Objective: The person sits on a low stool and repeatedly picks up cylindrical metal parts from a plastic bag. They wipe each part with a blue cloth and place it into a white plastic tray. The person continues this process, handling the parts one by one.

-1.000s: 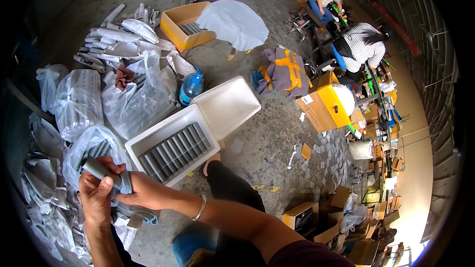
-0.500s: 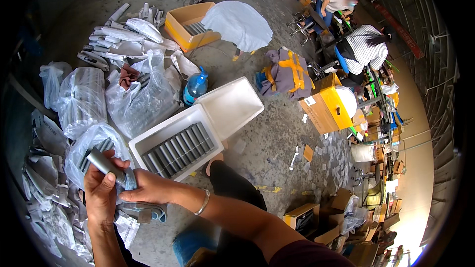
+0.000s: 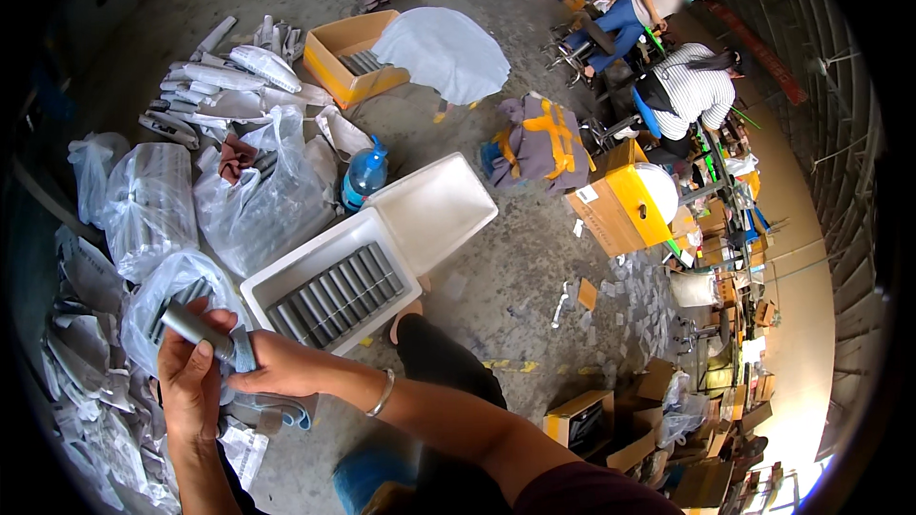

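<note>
My left hand (image 3: 188, 381) is closed around a smooth grey metal tube (image 3: 191, 326), which it holds tilted, one end pointing up and left. At the tube's lower right end my right hand (image 3: 277, 364) grips a blue-grey cloth (image 3: 244, 351) pressed against it. Just beyond my hands stands a white foam box (image 3: 307, 250) with a row of similar grey tubes (image 3: 336, 294) in it. Its white lid (image 3: 437, 212) leans out at the far right side. Behind my left hand, an open clear plastic bag (image 3: 143, 310) holds more tubes.
Filled plastic bags (image 3: 148, 195) and paper-wrapped bundles (image 3: 224, 74) lie at the left, crumpled paper (image 3: 86, 353) nearer. A blue bottle (image 3: 365, 175) stands behind the foam box. Farther off are a cardboard box (image 3: 329, 43), a taped grey bundle (image 3: 542, 145) and two seated people at a bench.
The whole view has shifted slightly, moving the surroundings a little left. Both hands keep their hold on the tube and cloth. One far person's posture has changed.
</note>
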`<move>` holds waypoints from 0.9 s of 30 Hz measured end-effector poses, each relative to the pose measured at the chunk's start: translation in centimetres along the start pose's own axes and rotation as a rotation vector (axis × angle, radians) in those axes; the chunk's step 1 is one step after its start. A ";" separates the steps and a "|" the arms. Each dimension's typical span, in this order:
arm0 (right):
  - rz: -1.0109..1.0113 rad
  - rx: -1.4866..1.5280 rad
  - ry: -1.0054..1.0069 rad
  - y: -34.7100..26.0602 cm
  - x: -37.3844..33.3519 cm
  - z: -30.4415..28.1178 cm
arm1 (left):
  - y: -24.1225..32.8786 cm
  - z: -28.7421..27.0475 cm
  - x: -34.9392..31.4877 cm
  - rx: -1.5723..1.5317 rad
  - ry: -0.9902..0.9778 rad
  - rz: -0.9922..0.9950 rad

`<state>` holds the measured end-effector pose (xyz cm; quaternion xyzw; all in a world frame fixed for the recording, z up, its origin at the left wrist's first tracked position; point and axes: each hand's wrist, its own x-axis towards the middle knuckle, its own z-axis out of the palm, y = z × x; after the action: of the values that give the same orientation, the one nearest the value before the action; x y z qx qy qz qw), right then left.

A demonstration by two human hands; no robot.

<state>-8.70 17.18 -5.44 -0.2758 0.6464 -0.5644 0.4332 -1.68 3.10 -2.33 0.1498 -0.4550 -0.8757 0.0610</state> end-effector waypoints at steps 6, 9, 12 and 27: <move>-0.072 -0.215 0.198 -1.8 -0.8 0.6 | -1.1 -1.3 0.3 0.105 0.044 0.103; -0.057 -0.266 0.215 -1.1 -0.5 0.7 | -1.5 -1.7 0.5 0.213 0.079 0.147; -0.067 -0.150 0.127 0.6 -0.2 0.3 | -1.1 -1.1 0.6 0.168 0.038 0.095; -0.175 -0.220 0.256 1.3 -0.6 0.1 | -1.9 -1.0 1.0 0.137 0.007 0.100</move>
<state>-8.19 17.87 -6.51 -0.3025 0.7276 -0.5563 0.2640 -2.26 3.24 -4.63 0.1337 -0.5206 -0.8378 0.0957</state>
